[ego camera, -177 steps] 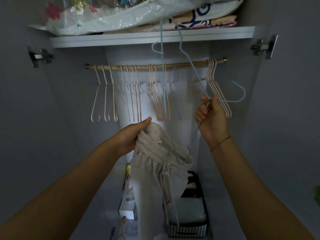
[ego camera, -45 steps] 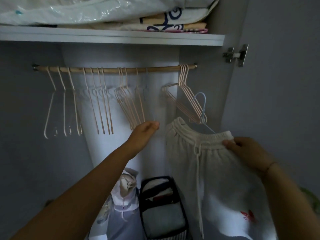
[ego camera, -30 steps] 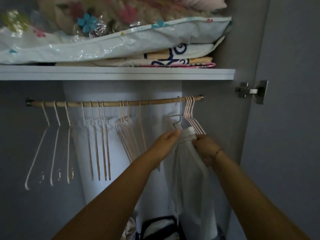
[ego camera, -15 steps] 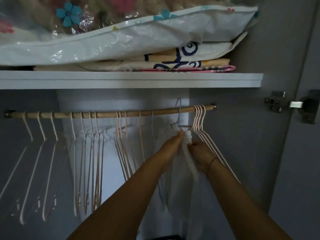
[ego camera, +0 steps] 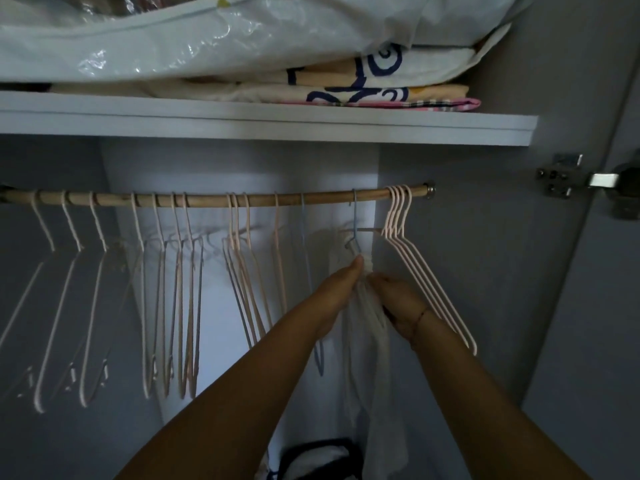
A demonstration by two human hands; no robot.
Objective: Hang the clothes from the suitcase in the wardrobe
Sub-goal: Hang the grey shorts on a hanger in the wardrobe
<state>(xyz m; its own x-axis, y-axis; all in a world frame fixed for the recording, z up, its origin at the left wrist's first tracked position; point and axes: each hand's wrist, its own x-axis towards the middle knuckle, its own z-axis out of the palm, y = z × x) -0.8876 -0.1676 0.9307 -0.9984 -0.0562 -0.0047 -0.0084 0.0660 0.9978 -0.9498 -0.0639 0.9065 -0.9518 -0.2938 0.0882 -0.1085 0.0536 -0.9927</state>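
A pair of white drawstring trousers hangs edge-on from a light blue wire hanger hooked over the wooden rail, toward its right end. My left hand holds the waistband from the left, fingers up by the hanger's neck. My right hand grips the cloth from the right, just below. The hanger's lower part is hidden by the trousers and my hands. No suitcase is in view.
Several empty pink hangers hang along the rail on both sides of the trousers. A white shelf above holds bagged bedding. A dark basket stands on the wardrobe floor. The door hinge is at right.
The blue hanger with the trousers went from my hands up onto the rail. Both hands came together at the waistband and stay there, and my view has moved closer.
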